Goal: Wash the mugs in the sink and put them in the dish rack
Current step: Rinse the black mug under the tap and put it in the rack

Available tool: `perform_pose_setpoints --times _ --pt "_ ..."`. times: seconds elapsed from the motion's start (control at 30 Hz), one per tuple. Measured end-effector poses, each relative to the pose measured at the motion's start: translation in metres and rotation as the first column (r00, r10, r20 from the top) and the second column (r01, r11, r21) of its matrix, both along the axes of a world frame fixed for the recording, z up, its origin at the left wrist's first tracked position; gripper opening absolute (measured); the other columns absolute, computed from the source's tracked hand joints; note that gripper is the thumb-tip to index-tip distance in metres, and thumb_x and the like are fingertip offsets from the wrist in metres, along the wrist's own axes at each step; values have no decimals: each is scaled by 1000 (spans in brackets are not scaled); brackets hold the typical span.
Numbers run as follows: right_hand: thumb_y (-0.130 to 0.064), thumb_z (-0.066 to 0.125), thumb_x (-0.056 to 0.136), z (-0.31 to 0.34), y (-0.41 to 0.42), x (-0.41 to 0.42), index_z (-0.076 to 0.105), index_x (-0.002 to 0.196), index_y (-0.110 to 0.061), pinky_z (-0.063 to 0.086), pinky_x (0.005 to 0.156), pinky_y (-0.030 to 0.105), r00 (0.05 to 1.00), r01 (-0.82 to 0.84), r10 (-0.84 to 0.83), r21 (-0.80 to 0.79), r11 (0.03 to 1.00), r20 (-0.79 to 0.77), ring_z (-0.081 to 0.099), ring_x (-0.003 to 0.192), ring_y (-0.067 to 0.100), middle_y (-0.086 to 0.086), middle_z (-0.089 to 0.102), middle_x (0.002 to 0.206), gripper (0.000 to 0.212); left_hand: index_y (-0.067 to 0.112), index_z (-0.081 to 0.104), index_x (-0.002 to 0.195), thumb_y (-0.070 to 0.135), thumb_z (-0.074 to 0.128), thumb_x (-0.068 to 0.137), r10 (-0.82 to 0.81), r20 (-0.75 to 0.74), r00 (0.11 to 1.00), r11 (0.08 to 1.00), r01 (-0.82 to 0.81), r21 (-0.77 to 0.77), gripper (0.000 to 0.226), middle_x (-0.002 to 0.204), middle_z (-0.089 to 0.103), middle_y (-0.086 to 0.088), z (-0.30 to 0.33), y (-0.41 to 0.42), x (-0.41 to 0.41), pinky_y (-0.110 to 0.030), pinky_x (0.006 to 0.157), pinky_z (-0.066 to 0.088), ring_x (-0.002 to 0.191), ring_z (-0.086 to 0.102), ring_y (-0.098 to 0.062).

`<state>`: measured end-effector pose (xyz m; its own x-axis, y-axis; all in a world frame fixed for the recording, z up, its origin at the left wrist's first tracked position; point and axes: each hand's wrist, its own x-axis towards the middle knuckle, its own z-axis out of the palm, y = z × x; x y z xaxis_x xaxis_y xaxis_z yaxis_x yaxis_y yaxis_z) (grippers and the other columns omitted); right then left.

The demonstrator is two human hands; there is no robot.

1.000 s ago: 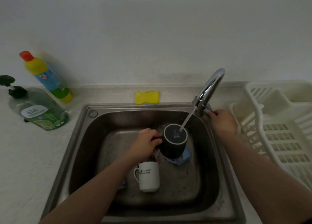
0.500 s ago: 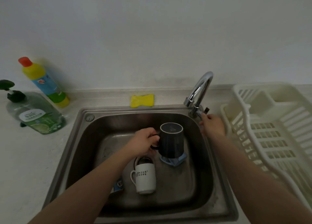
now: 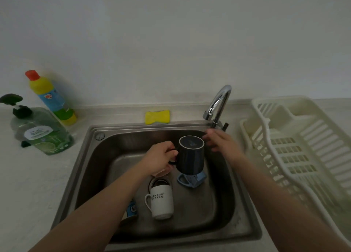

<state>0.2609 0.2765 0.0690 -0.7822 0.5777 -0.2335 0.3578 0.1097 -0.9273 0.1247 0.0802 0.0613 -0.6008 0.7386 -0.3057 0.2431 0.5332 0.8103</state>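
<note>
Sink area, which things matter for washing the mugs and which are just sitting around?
In use: dark mug gripped by left hand, right hand, white mug, faucet, sink, dish rack.
Idle: yellow sponge, soap bottle, yellow bottle.

A single head-worn wide-angle camera looks forward and down from close above the steel sink (image 3: pixel 91 156), which is centred; the bench (image 3: pixel 28 185), the dish rack (image 3: pixel 303 147) and the wall fill its edges.

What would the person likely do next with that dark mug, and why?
Probably bring the right hand onto the dark mug to rub it: the left hand holds it by the handle over the sink, no water runs from the tap, and the right fingers reach toward its rim.
</note>
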Motion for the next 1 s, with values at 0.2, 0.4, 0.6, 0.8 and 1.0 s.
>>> perform_pose_setpoints --times 0.2,0.4,0.6,0.8,1.0 --pt "-36 86 68 14 -35 16 56 113 -43 48 85 14 992 -122 115 187 975 47 60 100 -7 -19 65 108 55 7 59 92 13 55 98 -53 -28 998 997 55 50 10 83 63 -7 11 4 2 -31 52 57 69 69 -22" --pt "-37 87 66 13 -49 24 59 113 -34 46 76 9 997 -54 39 235 970 68 60 93 -7 -17 66 103 55 10 54 87 8 52 99 -61 112 992 998 57 35 13 76 61 -9 6 1 11 -25 45 54 57 65 -19" --pt "-36 86 69 15 -58 31 55 113 -35 39 66 0 998 -17 4 220 975 59 55 92 -11 -24 61 100 54 12 53 84 8 51 100 -55 168 984 998 49 40 17 78 62 -11 7 -1 16 -22 45 52 57 65 -20" --pt "-48 85 60 36 -46 46 61 115 -34 53 84 24 1000 18 -20 228 974 10 63 95 -2 -16 69 103 62 12 55 84 9 54 99 -137 104 985 988 128 88 15 79 66 -11 29 15 19 -29 52 56 57 68 -19" --pt "-47 83 62 104 10 103 54 127 -37 50 80 25 993 89 -111 432 897 26 63 92 2 -19 65 109 72 12 57 92 8 53 99 -289 32 957 939 277 204 9 84 66 -12 92 90 47 -21 47 53 54 66 -17"
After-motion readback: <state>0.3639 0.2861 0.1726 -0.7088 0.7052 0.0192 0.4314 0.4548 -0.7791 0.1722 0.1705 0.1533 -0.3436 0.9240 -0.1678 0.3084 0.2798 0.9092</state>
